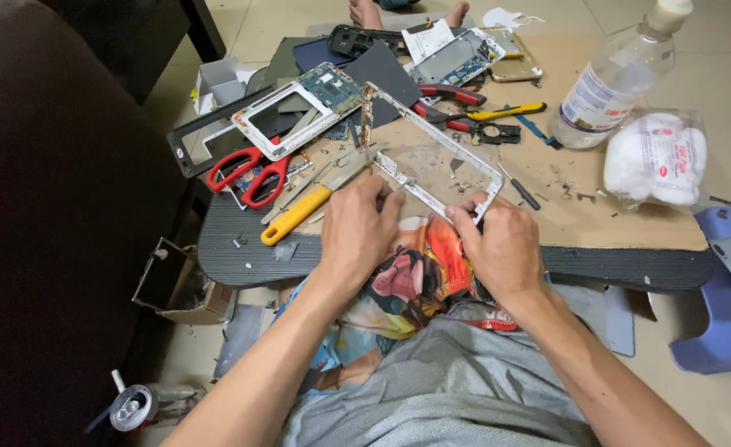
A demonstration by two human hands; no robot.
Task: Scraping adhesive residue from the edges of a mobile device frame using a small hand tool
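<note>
Low to a tiled floor sits a dark table (241, 248) topped with a sheet of brown cardboard (614, 223), and the work happens at its near edge. Both grips are closed on a white rectangular device frame (432, 141): the left hand (355, 228) pinches the frame's near long rail between thumb and fingertips, and the right hand (502, 240) clamps the near right corner. The frame is tilted up off the table, its far end raised toward the middle of the cardboard. It is thin, open in the centre, scuffed, and smeared with brownish residue along its far short side. By the look of it, the step in hand is cleaning or picking along the rail; a careful next move would call for a steady pinch so the thin rails do not bend. Just left of the hands lie a yellow-handled tool (295, 215) and red scissors (250, 174); beyond them a second frame holding a circuit board (299, 112), then red pliers (444, 95). Toward the far right corner stand a clear plastic bottle (614, 83) and a bag of cotton (655, 157).
</note>
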